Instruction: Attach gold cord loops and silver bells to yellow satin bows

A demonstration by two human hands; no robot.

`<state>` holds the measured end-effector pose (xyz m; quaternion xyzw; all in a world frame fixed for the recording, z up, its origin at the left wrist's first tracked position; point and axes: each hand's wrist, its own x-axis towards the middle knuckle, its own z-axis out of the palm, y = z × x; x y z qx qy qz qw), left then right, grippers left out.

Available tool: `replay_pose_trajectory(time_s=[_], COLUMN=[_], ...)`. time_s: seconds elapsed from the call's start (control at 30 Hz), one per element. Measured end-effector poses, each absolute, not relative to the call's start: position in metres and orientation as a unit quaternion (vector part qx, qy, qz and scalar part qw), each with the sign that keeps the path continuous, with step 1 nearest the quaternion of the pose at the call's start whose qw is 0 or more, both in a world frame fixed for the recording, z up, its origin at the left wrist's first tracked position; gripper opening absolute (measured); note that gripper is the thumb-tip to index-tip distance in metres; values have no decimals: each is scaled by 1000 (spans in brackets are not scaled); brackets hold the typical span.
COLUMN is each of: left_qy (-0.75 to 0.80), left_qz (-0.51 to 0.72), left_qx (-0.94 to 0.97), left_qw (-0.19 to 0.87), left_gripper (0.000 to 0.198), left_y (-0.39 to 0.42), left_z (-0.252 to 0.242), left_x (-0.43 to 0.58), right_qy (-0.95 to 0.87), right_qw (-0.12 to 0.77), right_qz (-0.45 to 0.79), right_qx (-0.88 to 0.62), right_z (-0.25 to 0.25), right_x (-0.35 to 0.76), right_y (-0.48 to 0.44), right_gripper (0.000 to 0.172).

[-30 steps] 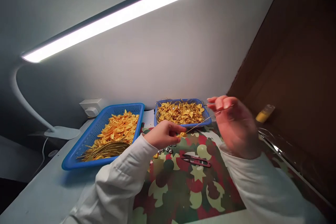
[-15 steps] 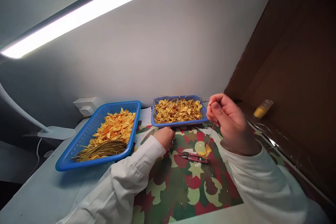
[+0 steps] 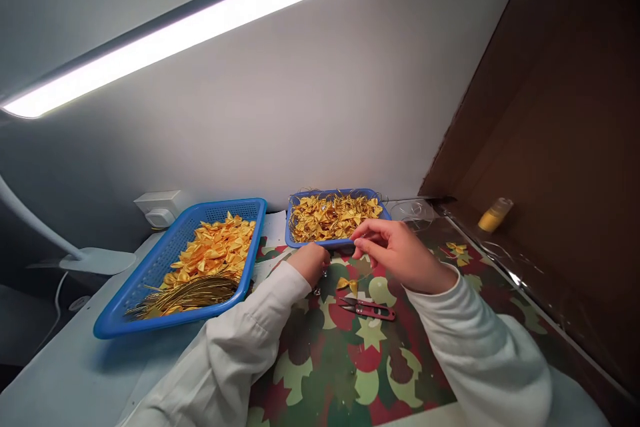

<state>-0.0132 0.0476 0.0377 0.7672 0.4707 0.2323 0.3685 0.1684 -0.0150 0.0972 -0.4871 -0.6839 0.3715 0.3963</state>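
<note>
My right hand (image 3: 403,255) is closed in a pinch in front of the small basket. A thin gold cord runs from under it to a gold ribbon bow (image 3: 347,285), which is at the mat just left of the hand. Close by on the left, my left hand (image 3: 311,263) is curled with its knuckles up; what its fingers hold is hidden. Small shiny silvery pieces (image 3: 317,291) show beneath it. Red-handled thread snips (image 3: 369,309) lie below the bow, blades pointing left.
A large blue basket (image 3: 116,310) holds gold bows and a bundle of gold cords. The small blue basket (image 3: 320,244) is full of corded bows. Another bow (image 3: 456,248) lies right on the camouflage mat (image 3: 340,373). A yellow-filled bottle (image 3: 495,215) and lamp base (image 3: 97,260) flank the table.
My right hand has come down and left from its raised place, bringing the hanging bow to the left of the snips. My left hand stays about where it was. The view has shifted slightly.
</note>
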Motion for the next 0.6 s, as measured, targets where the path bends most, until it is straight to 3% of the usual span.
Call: replay_pose_trajectory(time_s=[0.1,0.17,0.3,0.37,0.6], left_qy=[440,414,337,318,324], left_qz=[269,325,461,479,525], left_qx=[775,749,556,499,479], left_qw=[367,402,604,648,624], left_gripper=[3,17,37,43,36], left_y=[43,39,31,27,14], left_z=[56,69,83,84,85], left_x=[-13,-11,-7,-5,-4], right_qy=[-710,-719,-708,-706,-688], right_qw=[380,397,432,435,470], right_qz=[328,309,305,303,319], right_qx=[-493,-480,-467,-469,-452], right_z=[98,99,102,102,98], right_x=[167,165,157,152,142], right_y=[-16,-18,-23,-26,-34], right_gripper=[13,14,19,19,15])
